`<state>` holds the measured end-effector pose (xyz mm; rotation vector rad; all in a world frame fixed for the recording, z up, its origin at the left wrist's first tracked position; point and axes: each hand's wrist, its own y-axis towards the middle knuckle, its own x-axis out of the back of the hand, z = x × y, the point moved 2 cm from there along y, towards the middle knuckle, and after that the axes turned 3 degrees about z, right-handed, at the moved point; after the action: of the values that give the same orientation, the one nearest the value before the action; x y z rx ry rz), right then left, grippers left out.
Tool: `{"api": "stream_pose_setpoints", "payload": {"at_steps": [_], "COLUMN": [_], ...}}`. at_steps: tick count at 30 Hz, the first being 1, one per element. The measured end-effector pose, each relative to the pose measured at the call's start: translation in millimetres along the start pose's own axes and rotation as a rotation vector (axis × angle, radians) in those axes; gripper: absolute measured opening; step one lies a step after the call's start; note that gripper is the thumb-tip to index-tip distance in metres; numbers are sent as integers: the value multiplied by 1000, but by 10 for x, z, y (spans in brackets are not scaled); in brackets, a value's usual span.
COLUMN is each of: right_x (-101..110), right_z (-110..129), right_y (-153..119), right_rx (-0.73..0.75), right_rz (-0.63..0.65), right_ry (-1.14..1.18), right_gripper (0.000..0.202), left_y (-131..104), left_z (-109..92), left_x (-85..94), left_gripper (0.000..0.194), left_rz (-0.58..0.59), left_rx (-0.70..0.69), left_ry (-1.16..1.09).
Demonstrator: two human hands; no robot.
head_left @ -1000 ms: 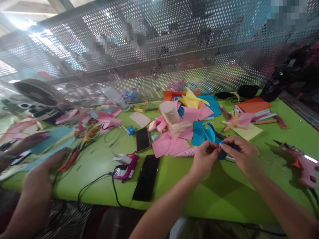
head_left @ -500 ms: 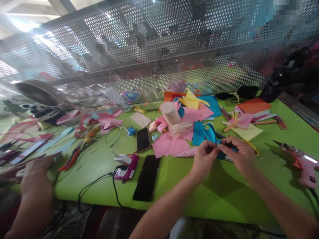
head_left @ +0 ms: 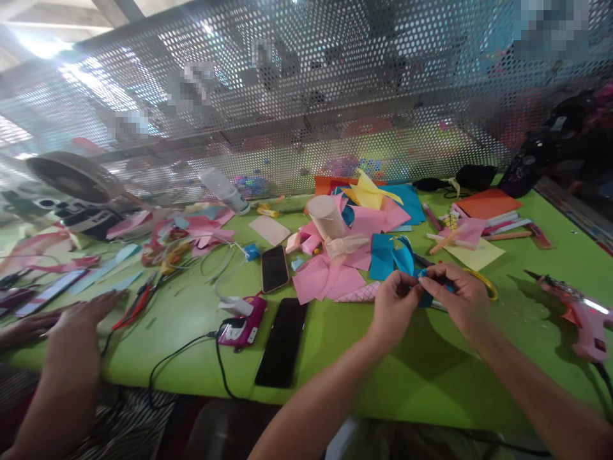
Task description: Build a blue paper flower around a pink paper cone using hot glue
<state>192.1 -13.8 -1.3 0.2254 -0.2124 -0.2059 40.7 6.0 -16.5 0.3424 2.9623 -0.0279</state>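
Both of my hands meet at the right of the green table. My left hand pinches one side of a small piece of blue paper. From the other side, my right hand has its fingers closed on the same piece, which they partly cover. Just behind my left hand lie blue paper pieces, one of them curled. A tool with a yellow handle sits partly hidden behind my right hand. Further right rests a pink hot glue gun, apart from my hands.
Pink paper sheets, a pale cylinder and a black phone lie left of my hands. A purple power strip trails black cables. Another person's hands rest at the far left. A perforated metal panel borders the back.
The other person's hand at the left has shifted and now lies flatter, its fingers stretched toward the orange-handled tool. My hands stay nearly in place on the blue paper.
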Motion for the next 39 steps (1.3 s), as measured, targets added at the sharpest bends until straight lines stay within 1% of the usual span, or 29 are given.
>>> {"api": "stream_pose_setpoints", "payload": {"at_steps": [3, 7, 12, 19, 25, 29, 32, 35, 39], "right_x": [-1, 15, 13, -10, 4, 50, 92, 110, 139], "right_z": [-21, -27, -18, 28, 34, -37, -103, -150, -139], "right_y": [-3, -1, 3, 13, 36, 56, 70, 79, 88], "right_rx": [-8, 18, 22, -16, -24, -55, -79, -126, -124], "right_rz": [-10, -6, -13, -28, -8, 26, 70, 110, 66], "right_ry": [9, -6, -25, -35, -25, 32, 105, 184, 175], "right_gripper": [19, 18, 19, 20, 19, 21, 21, 23, 24], "left_y": [-7, -31, -37, 4, 4, 13, 24, 31, 35], "left_z": [-23, -12, 17, -16, 1, -10, -40, -75, -89], "left_x": [7, 0, -11, 13, 11, 16, 26, 38, 50], "left_gripper": [27, 23, 22, 33, 41, 51, 59, 62, 61], "left_rz": [0, 5, -7, -26, -19, 23, 80, 126, 121], "left_rx": [-15, -22, -17, 13, 39, 64, 91, 109, 126], "left_ry": [63, 123, 124, -21, -51, -105, -176, -232, -249]}}
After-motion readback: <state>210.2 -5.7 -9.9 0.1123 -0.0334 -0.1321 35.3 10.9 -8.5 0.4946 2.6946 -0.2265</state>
